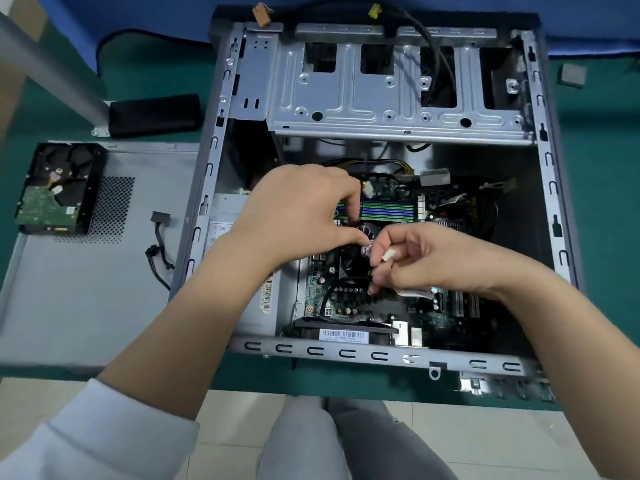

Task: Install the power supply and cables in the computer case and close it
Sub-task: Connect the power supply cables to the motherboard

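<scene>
Open case (377,109) lies flat mid-desk, its panel (86,271) off along the left edge (a drive (59,188) sits on it). Both hands are in over the board (349,296): left hand (298,216) pinching black cable (353,225) by the fan, right hand (433,261) gripping a white plug (388,254).

A green tabletop (595,188) carries an open grey computer case (550,168) lying on its side. Just left of the case lies its flat grey side panel (86,289). A black block (154,114) sits behind the panel, and a small grey square (573,75) lies right of the case.
</scene>
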